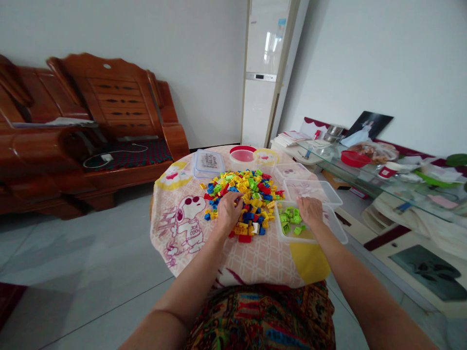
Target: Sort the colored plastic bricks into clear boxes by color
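A heap of small building bricks [251,194] in yellow, green, blue and red lies on a round table with a cartoon-dog cloth [182,218]. My left hand [228,211] rests on the near left side of the heap, fingers curled into the bricks; what they hold is hidden. My right hand [310,210] is over a clear plastic tray [335,228] that holds several green bricks [290,218], its fingers bent down at them.
More clear trays [314,187] and a lidded box [207,163] stand behind the heap, with a red bowl [242,154] and a yellow-rimmed one [266,155]. A wooden bench [91,131] is at left, a cluttered glass shelf [383,180] at right.
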### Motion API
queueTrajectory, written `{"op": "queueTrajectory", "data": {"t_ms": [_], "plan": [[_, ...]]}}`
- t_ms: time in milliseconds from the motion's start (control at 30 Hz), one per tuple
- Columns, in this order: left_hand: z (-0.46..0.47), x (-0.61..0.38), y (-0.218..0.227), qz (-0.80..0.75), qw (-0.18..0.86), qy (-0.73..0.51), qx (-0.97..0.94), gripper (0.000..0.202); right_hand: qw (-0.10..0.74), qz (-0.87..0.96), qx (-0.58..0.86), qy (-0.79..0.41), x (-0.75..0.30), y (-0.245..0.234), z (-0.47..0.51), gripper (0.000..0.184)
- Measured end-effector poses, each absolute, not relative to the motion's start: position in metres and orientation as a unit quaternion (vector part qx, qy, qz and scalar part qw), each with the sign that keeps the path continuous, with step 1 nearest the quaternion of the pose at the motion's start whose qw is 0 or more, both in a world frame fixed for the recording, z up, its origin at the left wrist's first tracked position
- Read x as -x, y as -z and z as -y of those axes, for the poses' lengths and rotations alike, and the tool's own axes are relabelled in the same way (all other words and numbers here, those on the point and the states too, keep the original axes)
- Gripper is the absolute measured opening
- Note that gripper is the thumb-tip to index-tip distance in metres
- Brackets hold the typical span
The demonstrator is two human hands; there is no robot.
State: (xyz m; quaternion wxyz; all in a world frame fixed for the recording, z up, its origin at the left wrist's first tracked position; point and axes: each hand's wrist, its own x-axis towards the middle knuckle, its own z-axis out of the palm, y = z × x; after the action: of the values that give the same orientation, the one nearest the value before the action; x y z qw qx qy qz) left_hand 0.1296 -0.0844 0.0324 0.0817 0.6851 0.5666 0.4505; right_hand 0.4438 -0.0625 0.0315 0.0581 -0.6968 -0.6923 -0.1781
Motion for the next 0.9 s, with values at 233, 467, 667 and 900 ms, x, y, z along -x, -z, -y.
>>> {"op": "queueTrajectory", "data": {"t_ms": [233, 467, 667, 900], "plan": [[0.081, -0.083, -0.025, -0.709, 0.037, -0.293, -0.641, 0.026, 0.056, 0.692, 0.698, 0.178, -0.444, -0.030, 0.061, 0.056], [0.080, -0.085, -0.021, -0.721, 0.014, -0.272, -0.637, 0.031, 0.063, 0.691, 0.696, 0.185, -0.447, -0.027, 0.059, 0.055], [0.081, -0.086, -0.026, -0.706, 0.035, -0.292, -0.645, 0.025, 0.064, 0.695, 0.693, 0.182, -0.446, -0.029, 0.061, 0.056], [0.079, -0.086, -0.026, -0.693, 0.037, -0.361, -0.622, 0.022, 0.056, 0.693, 0.695, 0.184, -0.445, -0.030, 0.061, 0.056]]}}
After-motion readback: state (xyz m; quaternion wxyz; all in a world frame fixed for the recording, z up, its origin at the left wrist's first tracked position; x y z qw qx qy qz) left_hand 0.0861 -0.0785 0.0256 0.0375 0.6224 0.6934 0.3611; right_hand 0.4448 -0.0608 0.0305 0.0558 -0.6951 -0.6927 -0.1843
